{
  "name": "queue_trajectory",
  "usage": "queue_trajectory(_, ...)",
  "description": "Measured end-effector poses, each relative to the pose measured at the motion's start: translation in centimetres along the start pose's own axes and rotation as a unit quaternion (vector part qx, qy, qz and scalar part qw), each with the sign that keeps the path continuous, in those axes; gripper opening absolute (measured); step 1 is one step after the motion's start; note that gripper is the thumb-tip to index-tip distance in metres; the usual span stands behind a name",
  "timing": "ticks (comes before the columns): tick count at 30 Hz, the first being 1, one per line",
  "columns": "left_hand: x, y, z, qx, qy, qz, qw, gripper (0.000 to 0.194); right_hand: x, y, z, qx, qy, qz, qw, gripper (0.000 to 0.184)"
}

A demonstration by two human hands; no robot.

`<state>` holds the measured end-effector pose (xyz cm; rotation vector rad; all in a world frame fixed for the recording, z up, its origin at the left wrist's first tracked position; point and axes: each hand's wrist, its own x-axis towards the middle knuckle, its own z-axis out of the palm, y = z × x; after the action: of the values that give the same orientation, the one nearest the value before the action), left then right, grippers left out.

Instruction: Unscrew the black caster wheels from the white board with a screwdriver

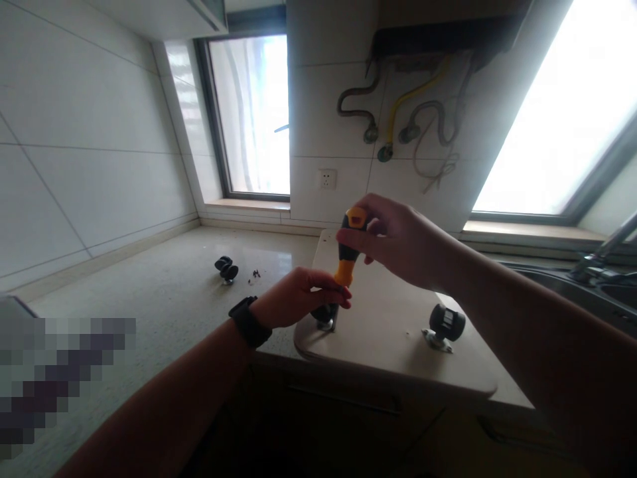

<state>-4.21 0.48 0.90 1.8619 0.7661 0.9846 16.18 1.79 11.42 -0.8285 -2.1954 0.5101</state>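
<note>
We've got the right hand [391,229] wrapped round a yellow-and-black screwdriver [348,252], fingers closed on the handle, which stands close to upright with its shaft down at the board's near-left corner. Left hand [291,297]: thumb and fingers pinched shut on the shaft, right under the handle. Tip is hidden, so we can't tell whether it's seated in a screw.

Directly below the left fingers: corner caster [323,313], black wheel up, on the beige board [385,312], partly covered by the hand. Second caster [448,322] is at the near-right part of the board, wheel up, metal mounting plate down on the surface. We can't see if either is fixed.

Board lies flat on the speckled countertop [174,285]. Left of it, spare casters [227,271] sit together, with small dark hardware [255,273] just beside them, too small to identify. Black wristwatch [249,322] on our left wrist. Sink [527,277] off to the right.
</note>
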Motion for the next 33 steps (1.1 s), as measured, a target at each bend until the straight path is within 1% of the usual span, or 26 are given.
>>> queue_trajectory(6, 0.1, -0.1, 0.1, -0.017, 0.022, -0.012, 1.0, 0.022, 0.6, -0.5, -0.5, -0.001, 0.021, 0.002, 1.0, 0.031)
queue_trajectory(10, 0.2, -0.4, 0.4, -0.019, 0.036, -0.02, 0.999, 0.025, 0.8, -0.5, -1.0, 0.015, 0.011, 0.025, 1.0, 0.033)
queue_trajectory(13, 0.3, -0.4, 0.5, -0.015, 0.041, -0.025, 0.999, 0.024, 0.7, -0.6, -1.2, -0.001, 0.007, 0.024, 1.0, 0.031)
queue_trajectory(16, 0.2, -0.1, 0.5, -0.008, 0.05, -0.036, 0.998, 0.024, 0.7, -0.6, -1.4, -0.015, 0.0, 0.011, 1.0, 0.029)
queue_trajectory(19, 0.2, 0.2, 0.5, -0.004, 0.066, -0.045, 0.997, 0.024, 0.8, -0.7, -1.6, 0.009, -0.032, -0.02, 0.999, 0.023)
queue_trajectory(21, 0.2, 0.3, 0.6, -0.003, 0.076, -0.048, 0.996, 0.022, 0.9, -0.8, -1.5, 0.005, -0.045, -0.041, 0.998, 0.021)
queue_trajectory(23, 0.1, 0.5, 0.6, -0.001, 0.084, -0.046, 0.995, 0.021, 0.9, -1.0, -1.3, -0.036, -0.036, -0.042, 0.998, 0.023)
queue_trajectory(25, 0.1, 0.6, 0.7, 0.004, 0.085, -0.046, 0.995, 0.021, 1.0, -1.4, -1.0, -0.086, -0.009, -0.035, 0.996, 0.025)
queue_trajectory(27, 0.1, 0.6, 0.7, 0.018, 0.086, -0.049, 0.995, 0.022, 1.1, -1.8, -0.7, -0.112, 0.018, -0.033, 0.993, 0.026)
queue_trajectory(29, 0.0, 0.5, 0.8, 0.036, 0.093, -0.054, 0.994, 0.024, 1.3, -2.0, -0.8, -0.086, 0.016, -0.026, 0.996, 0.029)
queue_trajectory(31, 0.0, 0.3, 0.9, 0.054, 0.105, -0.053, 0.992, 0.026, 1.6, -1.8, -1.1, -0.036, -0.008, -0.007, 0.999, 0.036)
queue_trajectory(33, 0.1, 0.1, 1.0, 0.061, 0.118, -0.045, 0.99, 0.027, 1.7, -1.3, -1.6, 0.005, -0.027, -0.005, 1.0, 0.043)
